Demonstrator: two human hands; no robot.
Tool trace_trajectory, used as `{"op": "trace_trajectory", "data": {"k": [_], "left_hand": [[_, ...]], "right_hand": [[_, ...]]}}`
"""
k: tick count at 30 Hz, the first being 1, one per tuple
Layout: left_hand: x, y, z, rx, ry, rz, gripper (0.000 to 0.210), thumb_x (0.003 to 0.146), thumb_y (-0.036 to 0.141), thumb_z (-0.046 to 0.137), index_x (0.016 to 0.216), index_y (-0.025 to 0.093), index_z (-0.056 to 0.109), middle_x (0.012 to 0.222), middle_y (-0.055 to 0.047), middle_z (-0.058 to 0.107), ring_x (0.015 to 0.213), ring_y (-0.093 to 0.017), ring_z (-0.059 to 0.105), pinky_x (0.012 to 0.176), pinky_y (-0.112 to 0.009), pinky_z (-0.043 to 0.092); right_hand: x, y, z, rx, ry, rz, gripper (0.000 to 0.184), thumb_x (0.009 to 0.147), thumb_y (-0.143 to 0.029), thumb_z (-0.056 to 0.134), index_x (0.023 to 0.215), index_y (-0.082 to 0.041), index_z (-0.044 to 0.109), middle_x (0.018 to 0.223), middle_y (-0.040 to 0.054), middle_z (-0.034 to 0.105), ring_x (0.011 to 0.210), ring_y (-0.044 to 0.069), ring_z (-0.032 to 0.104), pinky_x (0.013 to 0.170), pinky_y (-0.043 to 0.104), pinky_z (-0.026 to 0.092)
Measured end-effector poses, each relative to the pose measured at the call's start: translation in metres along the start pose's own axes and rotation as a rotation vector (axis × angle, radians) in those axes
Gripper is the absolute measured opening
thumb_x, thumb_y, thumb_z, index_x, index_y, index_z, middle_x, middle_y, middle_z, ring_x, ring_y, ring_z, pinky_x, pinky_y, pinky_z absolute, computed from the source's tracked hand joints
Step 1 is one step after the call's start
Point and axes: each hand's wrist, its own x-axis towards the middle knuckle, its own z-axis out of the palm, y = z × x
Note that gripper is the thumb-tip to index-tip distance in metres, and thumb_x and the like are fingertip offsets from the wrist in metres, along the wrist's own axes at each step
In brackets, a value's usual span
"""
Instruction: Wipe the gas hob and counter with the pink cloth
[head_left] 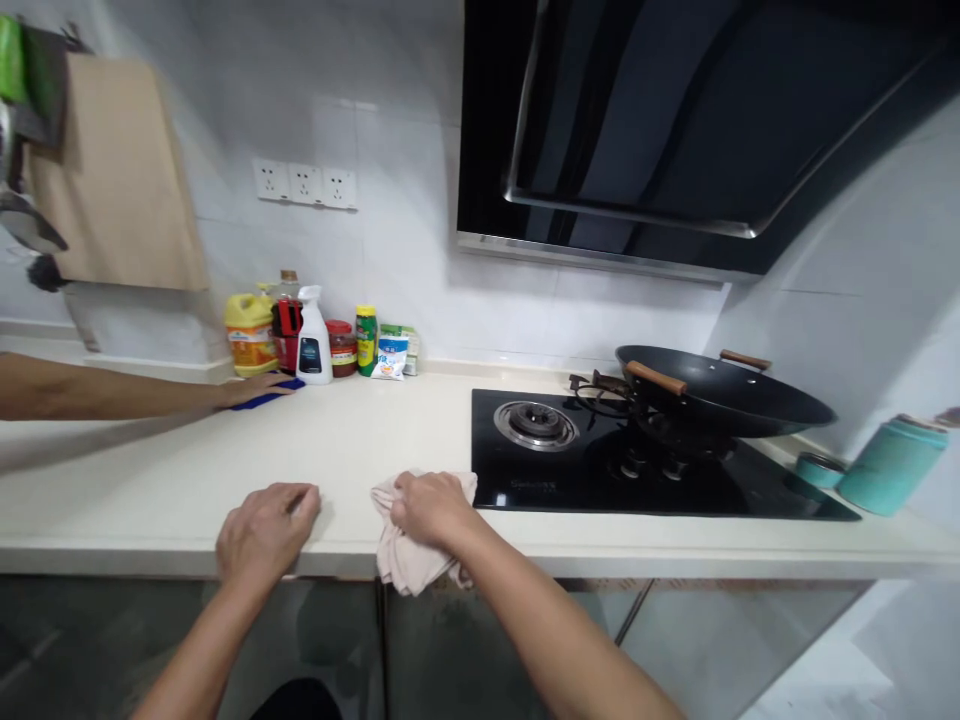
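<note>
My right hand [433,510] is closed on a pale pink cloth [409,565], pressing it against the white countertop [360,435]. Part of the cloth hangs over the front edge, close to the left corner of the black gas stove [517,490]. My left hand [266,528] rests on the counter's front edge with its fingers curled in and nothing visible in them. At the left, another person's hand [259,390] lies on a dark blue cloth [262,401] on the counter, beside a white spray bottle [313,335].
Against the wall stand a yellow jug [251,335], a red-lidded jar [342,350], a green container [366,340] and a white packet [391,357]. A wok [727,395] sits on the stove's right burner, below the range hood [600,130]. A teal canister [891,465] stands at the right.
</note>
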Motion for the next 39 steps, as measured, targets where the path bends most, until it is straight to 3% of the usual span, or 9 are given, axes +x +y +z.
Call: {"op": "trace_trajectory", "data": {"k": [8, 11, 15, 18, 21, 26, 32, 36, 39], "left_hand": [[-0.005, -0.014, 0.010, -0.004, 0.124, 0.119, 0.033, 0.090, 0.032, 0.046, 0.093, 0.021, 0.077, 0.100, -0.007, 0.077, 0.094, -0.027, 0.067, 0.081, -0.036, 0.046], [-0.008, -0.017, 0.014, -0.018, 0.162, 0.177, 0.032, 0.092, 0.034, 0.046, 0.091, 0.022, 0.076, 0.099, -0.006, 0.077, 0.094, -0.027, 0.068, 0.081, -0.036, 0.045], [-0.011, -0.015, 0.018, -0.019, 0.218, 0.211, 0.033, 0.094, 0.034, 0.045, 0.088, 0.022, 0.074, 0.096, -0.006, 0.077, 0.092, -0.028, 0.067, 0.079, -0.037, 0.042], [-0.012, -0.012, 0.019, -0.034, 0.263, 0.209, 0.033, 0.095, 0.034, 0.045, 0.085, 0.022, 0.074, 0.093, -0.006, 0.077, 0.089, -0.028, 0.067, 0.077, -0.038, 0.041], [-0.012, -0.011, 0.020, -0.047, 0.281, 0.209, 0.032, 0.096, 0.032, 0.046, 0.085, 0.022, 0.074, 0.092, -0.006, 0.077, 0.087, -0.027, 0.067, 0.077, -0.037, 0.041], [-0.013, -0.011, 0.021, -0.063, 0.274, 0.207, 0.031, 0.095, 0.032, 0.047, 0.086, 0.022, 0.074, 0.094, -0.006, 0.077, 0.088, -0.027, 0.066, 0.077, -0.037, 0.041], [-0.014, -0.012, 0.020, -0.043, 0.257, 0.196, 0.031, 0.094, 0.031, 0.046, 0.088, 0.022, 0.075, 0.091, -0.007, 0.076, 0.088, -0.027, 0.065, 0.078, -0.036, 0.041], [-0.013, -0.018, 0.018, -0.005, 0.220, 0.207, 0.033, 0.095, 0.031, 0.043, 0.085, 0.022, 0.073, 0.089, -0.007, 0.075, 0.086, -0.026, 0.065, 0.076, -0.035, 0.040], [-0.012, -0.022, 0.016, 0.020, 0.196, 0.200, 0.036, 0.097, 0.035, 0.041, 0.084, 0.021, 0.071, 0.089, -0.008, 0.075, 0.086, -0.025, 0.065, 0.075, -0.034, 0.040]], "right_hand": [[-0.017, 0.058, -0.022, 0.555, 0.183, -0.018, 0.033, 0.090, -0.037, 0.054, 0.115, -0.024, 0.071, 0.120, 0.0024, 0.073, 0.109, 0.020, 0.066, 0.095, 0.032, 0.048], [-0.048, 0.110, -0.055, 0.449, 0.310, 0.059, 0.034, 0.090, -0.039, 0.054, 0.116, -0.025, 0.071, 0.120, 0.0027, 0.072, 0.108, 0.022, 0.066, 0.096, 0.034, 0.047], [-0.084, 0.188, -0.094, 0.124, 0.311, 0.414, 0.037, 0.089, -0.041, 0.053, 0.119, -0.029, 0.071, 0.117, 0.0048, 0.073, 0.103, 0.025, 0.066, 0.091, 0.035, 0.047], [-0.091, 0.228, -0.102, -0.046, 0.245, 0.702, 0.041, 0.089, -0.040, 0.051, 0.123, -0.027, 0.069, 0.114, 0.0090, 0.073, 0.103, 0.028, 0.066, 0.089, 0.038, 0.047], [-0.079, 0.235, -0.093, -0.017, 0.199, 0.745, 0.044, 0.094, -0.036, 0.040, 0.123, -0.018, 0.067, 0.114, 0.0111, 0.073, 0.101, 0.024, 0.067, 0.085, 0.033, 0.048], [-0.020, 0.177, -0.062, 0.065, 0.107, 0.501, 0.048, 0.096, -0.048, 0.043, 0.133, -0.024, 0.060, 0.120, 0.0059, 0.072, 0.100, 0.020, 0.069, 0.083, 0.028, 0.050], [0.055, 0.042, -0.009, 0.040, -0.030, 0.211, 0.050, 0.090, -0.060, 0.051, 0.133, -0.035, 0.060, 0.133, 0.0027, 0.067, 0.120, 0.028, 0.061, 0.100, 0.041, 0.044], [0.058, -0.039, 0.018, 0.017, -0.092, -0.032, 0.051, 0.092, -0.062, 0.044, 0.134, -0.038, 0.057, 0.128, 0.0020, 0.068, 0.116, 0.025, 0.063, 0.095, 0.040, 0.046], [0.042, -0.065, 0.022, -0.022, -0.064, -0.106, 0.050, 0.093, -0.058, 0.041, 0.135, -0.036, 0.057, 0.124, 0.0043, 0.069, 0.110, 0.026, 0.065, 0.092, 0.040, 0.047]]}}
